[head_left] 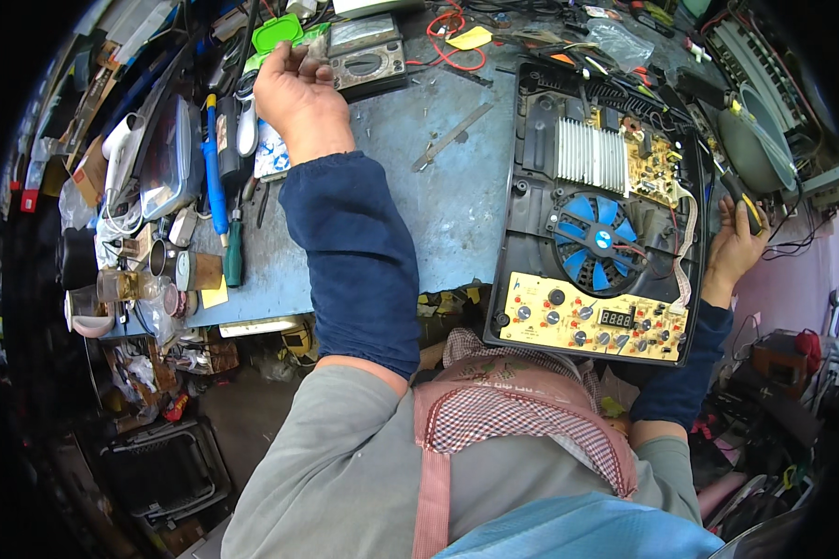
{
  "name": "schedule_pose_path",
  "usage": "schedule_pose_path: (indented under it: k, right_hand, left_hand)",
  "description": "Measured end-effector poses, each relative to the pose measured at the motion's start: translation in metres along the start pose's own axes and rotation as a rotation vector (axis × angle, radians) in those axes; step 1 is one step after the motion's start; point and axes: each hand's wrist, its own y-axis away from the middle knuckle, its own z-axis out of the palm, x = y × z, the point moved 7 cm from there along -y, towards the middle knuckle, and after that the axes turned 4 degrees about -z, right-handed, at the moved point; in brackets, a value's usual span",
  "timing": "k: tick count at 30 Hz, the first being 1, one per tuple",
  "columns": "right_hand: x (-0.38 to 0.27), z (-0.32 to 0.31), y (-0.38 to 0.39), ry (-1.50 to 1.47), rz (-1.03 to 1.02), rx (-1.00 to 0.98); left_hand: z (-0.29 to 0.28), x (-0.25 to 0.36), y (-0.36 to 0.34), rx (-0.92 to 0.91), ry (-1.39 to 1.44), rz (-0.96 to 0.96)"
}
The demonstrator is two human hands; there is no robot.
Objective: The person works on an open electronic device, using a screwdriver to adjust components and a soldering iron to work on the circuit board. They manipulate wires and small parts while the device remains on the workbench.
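Note:
My left hand (300, 93) is raised over the far left of the bench, beside an open green plastic box (278, 34) and an analog multimeter (367, 65). Its fingers are curled together; what they hold, if anything, I cannot make out. At the right, my right hand (735, 244) is closed round a screwdriver (751, 216) with a black and yellow handle. Next to that hand lies an opened induction cooker (529, 233). Inside it show a blue fan (591, 233), a silver heat sink (591, 156), and a yellow control board (569, 321) with a small display.
A metal strip (453, 136) lies mid-bench. Along the left are a blue-handled tool (216, 168), a green-handled screwdriver (234, 252), a clear plastic box (171, 158) and jars. Red test leads (449, 42) and a yellow note (470, 38) lie at the back; a grey-green bowl (755, 140) stands right.

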Motion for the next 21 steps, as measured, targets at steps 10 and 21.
schedule_pose_path:
  k: [10, 21]
  right_hand:
    - [-0.008, 0.018, 0.008, 0.017, 0.069, -0.021]
    - [-0.001, 0.028, -0.001, 0.357, -0.137, -0.229]
  left_hand:
    - [0.03, -0.056, 0.008, -0.359, -0.297, -0.355]
    - [0.091, -0.122, 0.143, -1.166, -1.092, -0.259]
